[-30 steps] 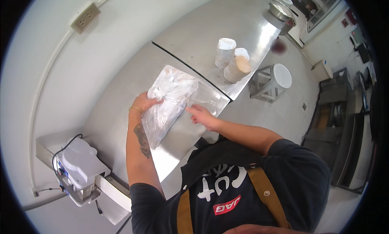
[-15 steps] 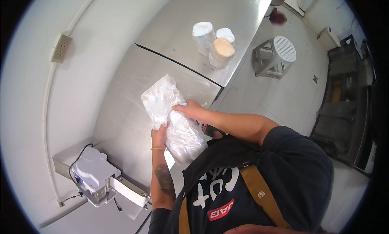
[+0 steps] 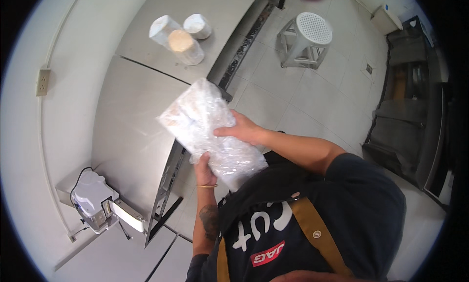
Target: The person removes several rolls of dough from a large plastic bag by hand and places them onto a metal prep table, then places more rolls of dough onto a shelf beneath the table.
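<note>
Both my hands hold a long whitish bundle wrapped in crinkled clear plastic [image 3: 195, 117], its lower end close to my apron. My left hand [image 3: 204, 170] grips its near left side, thumb on top. Across from it, my right hand [image 3: 243, 129] clasps the right side, thumb also lying over the film. The fingers beneath the bundle are hidden. Its far left end overlaps the edge of the steel table [image 3: 132, 106], and the rest is over the floor. What lies inside the wrapping cannot be made out.
Three plastic-wrapped cylinders, one with a tan top [image 3: 185, 46], stand together on the far table section. A white machine [image 3: 97, 199] with a black cord sits at the table's near left. On the tiled floor is a grey plastic stool [image 3: 308, 40]; a black rack [image 3: 408, 111] stands right.
My body and the bundle have shifted right relative to the table, so the bundle now hangs partly past its edge. My grip stays much the same.
</note>
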A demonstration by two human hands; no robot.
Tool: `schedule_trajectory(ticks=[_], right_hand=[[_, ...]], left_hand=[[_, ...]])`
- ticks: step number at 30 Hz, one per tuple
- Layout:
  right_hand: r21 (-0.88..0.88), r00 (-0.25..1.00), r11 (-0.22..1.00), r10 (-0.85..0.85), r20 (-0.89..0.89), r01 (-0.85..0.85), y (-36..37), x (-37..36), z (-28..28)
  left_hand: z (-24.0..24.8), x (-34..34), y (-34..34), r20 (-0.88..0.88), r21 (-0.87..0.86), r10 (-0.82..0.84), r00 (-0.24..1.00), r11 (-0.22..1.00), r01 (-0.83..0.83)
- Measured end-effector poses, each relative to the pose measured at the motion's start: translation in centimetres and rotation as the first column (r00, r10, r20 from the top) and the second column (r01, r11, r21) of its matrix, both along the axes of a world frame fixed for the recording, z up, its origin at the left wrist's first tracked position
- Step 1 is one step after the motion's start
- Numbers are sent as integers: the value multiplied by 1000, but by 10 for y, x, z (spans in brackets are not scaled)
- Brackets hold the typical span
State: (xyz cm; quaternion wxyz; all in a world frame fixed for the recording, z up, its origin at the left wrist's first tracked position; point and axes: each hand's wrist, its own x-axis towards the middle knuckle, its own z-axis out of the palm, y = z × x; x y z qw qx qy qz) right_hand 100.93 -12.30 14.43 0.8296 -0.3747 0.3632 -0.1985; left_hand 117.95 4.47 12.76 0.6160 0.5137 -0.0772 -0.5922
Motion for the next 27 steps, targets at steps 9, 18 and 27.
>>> schedule_trajectory(ticks=[9,18,27], right_hand=[[224,951,957,-114,-289,182,38,-169,-98],[200,955,978,116,-272,-62,41,-71,-155],[-145,773,887,290,-563,-439,-7,189,-243]], left_hand=[[-124,-135,-6,-354,229,-211,911,925,303],[-168,-74,38,-333,464,56,941,879,112],[-242,127,23,-84,361,293,952,900,-245]])
